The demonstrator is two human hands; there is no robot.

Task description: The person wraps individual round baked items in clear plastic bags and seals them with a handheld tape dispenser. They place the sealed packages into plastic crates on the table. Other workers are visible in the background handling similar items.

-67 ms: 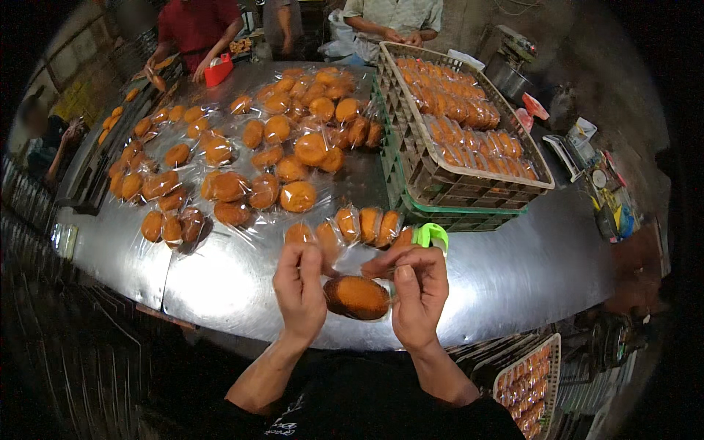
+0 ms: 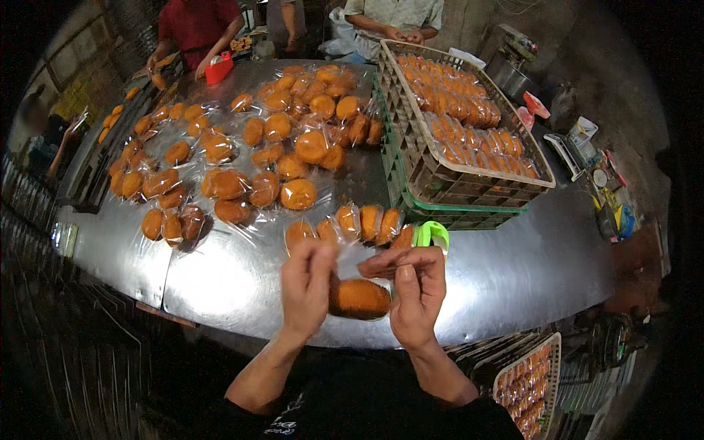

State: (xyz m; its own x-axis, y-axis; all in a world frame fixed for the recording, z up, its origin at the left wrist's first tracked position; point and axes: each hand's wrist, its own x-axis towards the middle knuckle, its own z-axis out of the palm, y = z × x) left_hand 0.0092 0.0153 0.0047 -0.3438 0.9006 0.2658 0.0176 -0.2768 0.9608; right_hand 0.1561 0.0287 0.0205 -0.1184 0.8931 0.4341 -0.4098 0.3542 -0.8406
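Between my hands, near the table's front edge, is a browned bread bun (image 2: 361, 298) in a clear plastic bag. My left hand (image 2: 305, 286) is closed in a pinch at the bag's left side, its fingertips slightly blurred. On the other side my right hand (image 2: 419, 293) pinches the bag between thumb and curled fingers. The film itself barely shows. Just beyond my fingers stands a row of bagged buns (image 2: 369, 222), with a bright green plastic object (image 2: 431, 235) at its right end, partly hidden by my right hand.
Many bagged buns (image 2: 227, 185) lie spread over the metal table (image 2: 513, 271). Stacked crates (image 2: 469, 187) of packed buns stand at right, another crate (image 2: 528, 389) below the table edge. Co-workers stand at the far side, one beside a red tape dispenser (image 2: 218, 68).
My left hand has shifted slightly to the right and up, closer to my right hand. The right hand is almost still.
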